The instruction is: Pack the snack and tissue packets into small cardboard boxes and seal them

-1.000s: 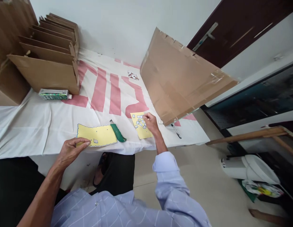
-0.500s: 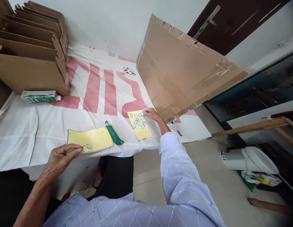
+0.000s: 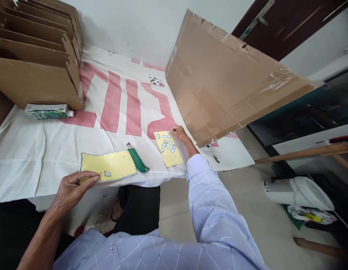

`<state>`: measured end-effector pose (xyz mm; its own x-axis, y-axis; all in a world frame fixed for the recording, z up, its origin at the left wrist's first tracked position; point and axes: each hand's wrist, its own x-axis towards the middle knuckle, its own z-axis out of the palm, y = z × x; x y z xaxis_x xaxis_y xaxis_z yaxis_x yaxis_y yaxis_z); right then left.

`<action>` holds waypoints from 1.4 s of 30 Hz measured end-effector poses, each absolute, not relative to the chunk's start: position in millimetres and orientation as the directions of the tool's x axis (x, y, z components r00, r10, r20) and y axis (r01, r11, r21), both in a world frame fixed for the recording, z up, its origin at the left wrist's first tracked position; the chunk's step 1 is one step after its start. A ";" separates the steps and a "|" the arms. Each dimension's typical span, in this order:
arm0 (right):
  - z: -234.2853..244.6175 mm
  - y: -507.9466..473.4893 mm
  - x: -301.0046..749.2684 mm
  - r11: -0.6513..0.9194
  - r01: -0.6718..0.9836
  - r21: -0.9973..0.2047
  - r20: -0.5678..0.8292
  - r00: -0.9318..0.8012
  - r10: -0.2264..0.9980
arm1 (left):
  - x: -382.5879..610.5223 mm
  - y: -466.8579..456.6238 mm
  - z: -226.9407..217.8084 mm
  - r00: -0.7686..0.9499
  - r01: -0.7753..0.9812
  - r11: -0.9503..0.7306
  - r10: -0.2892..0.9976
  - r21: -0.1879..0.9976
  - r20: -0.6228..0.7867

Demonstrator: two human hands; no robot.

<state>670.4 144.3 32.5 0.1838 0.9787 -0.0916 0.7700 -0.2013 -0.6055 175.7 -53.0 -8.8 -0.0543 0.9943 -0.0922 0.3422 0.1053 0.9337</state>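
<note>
My left hand (image 3: 74, 185) lies on the near left corner of a yellow sheet with a wavy blue edge (image 3: 112, 165), fingers pressed flat on it. One small white cut-out (image 3: 107, 173) rests on that sheet. My right hand (image 3: 179, 134) reaches to the far corner of a smaller yellow sheet (image 3: 168, 148) covered with several small white cut-outs, fingertips pinched at one of them. A green-handled cutter (image 3: 137, 159) lies between the two sheets.
A white cloth with red letters (image 3: 120, 108) covers the table. Folded cardboard boxes (image 3: 36, 56) stand at the far left with a green carton (image 3: 46, 111) before them. A big cardboard panel (image 3: 224, 75) leans at right, a pen (image 3: 213, 153) under it.
My right hand has shifted slightly toward the far corner of the small yellow sheet. My left hand stays pressed on the wavy-edged sheet. The view has swung a little.
</note>
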 end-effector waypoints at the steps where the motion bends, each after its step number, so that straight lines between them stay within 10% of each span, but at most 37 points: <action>1: 29.6 144.9 669.7 -0.210 0.779 -0.591 -0.088 0.196 0.977 | 175.5 -53.2 -9.2 -0.054 0.343 0.102 0.995 0.934 -0.089; 24: 55.5 135.7 628.1 -0.271 0.903 -0.333 -0.062 0.266 0.962 | 183.1 -46.5 -0.6 -0.039 0.152 0.010 0.999 0.988 -0.005; 29: 83.2 99.6 574.6 -0.076 0.863 -0.500 0.149 0.172 0.974 | 181.8 -47.2 -1.4 -0.041 0.086 -0.007 0.999 0.996 0.010; 35: 54.6 -4.2 442.1 0.400 0.513 -0.760 0.202 -0.397 0.895 | 184.3 -46.9 -2.9 -0.025 0.083 -0.020 0.999 0.996 0.022; 42: 19.6 -35.8 399.1 0.268 0.375 -0.888 0.124 -0.365 0.923 | 184.7 -46.4 -4.7 -0.007 0.004 -0.015 1.000 1.000 0.015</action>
<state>399.1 -35.8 19.6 -0.3646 0.9228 0.1245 0.3749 0.2678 -0.8875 184.7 -46.4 -4.7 -0.0065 0.9999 0.0147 0.0041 -0.0147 0.9999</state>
